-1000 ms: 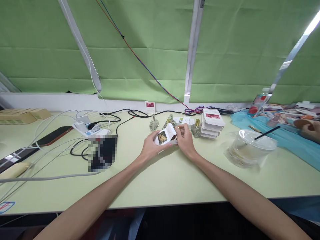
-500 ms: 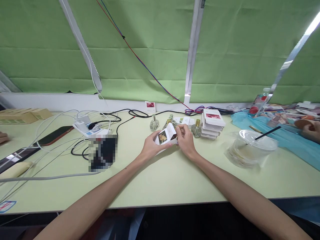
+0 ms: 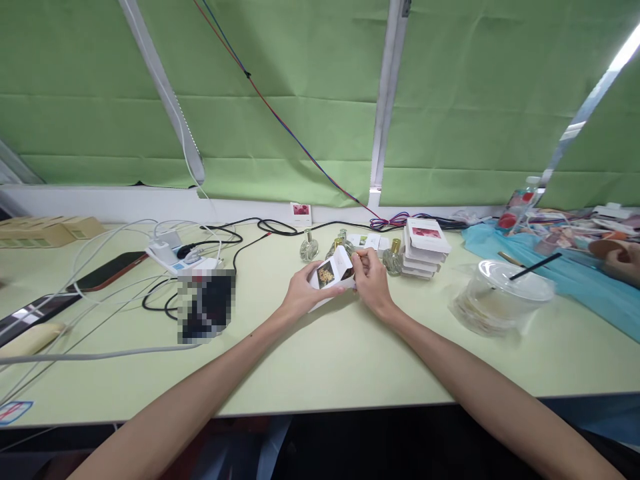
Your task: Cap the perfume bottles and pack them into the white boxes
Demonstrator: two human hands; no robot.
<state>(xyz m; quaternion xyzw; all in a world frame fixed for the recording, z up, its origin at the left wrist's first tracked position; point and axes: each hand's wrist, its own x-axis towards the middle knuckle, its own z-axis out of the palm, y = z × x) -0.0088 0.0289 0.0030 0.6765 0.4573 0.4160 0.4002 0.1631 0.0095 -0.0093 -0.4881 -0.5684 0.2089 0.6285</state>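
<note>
A small white printed box (image 3: 326, 275), with a yellow flower picture on its side, is tilted above the table in my left hand (image 3: 301, 291), whose fingers and thumb wrap round it. At the box's right end my right hand (image 3: 371, 279) is closed in a pinch. A gold-coloured bit shows by its fingertips, but what they hold is mostly hidden. Just behind stand several glass perfume bottles, among them one with a clear top (image 3: 309, 247) and one with a gold top (image 3: 393, 257). To the right is a stack of white boxes (image 3: 425, 247).
Another white box (image 3: 301, 213) leans on the sill. A lidded plastic cup (image 3: 503, 297) with a black straw stands right, near blue plastic (image 3: 580, 287) and another person's hand (image 3: 625, 260). On the left are a power strip (image 3: 187, 257), tangled cables and a phone (image 3: 113, 270).
My hands and the box have hardly moved. Another person's hand at the far left edge has almost left the view.
</note>
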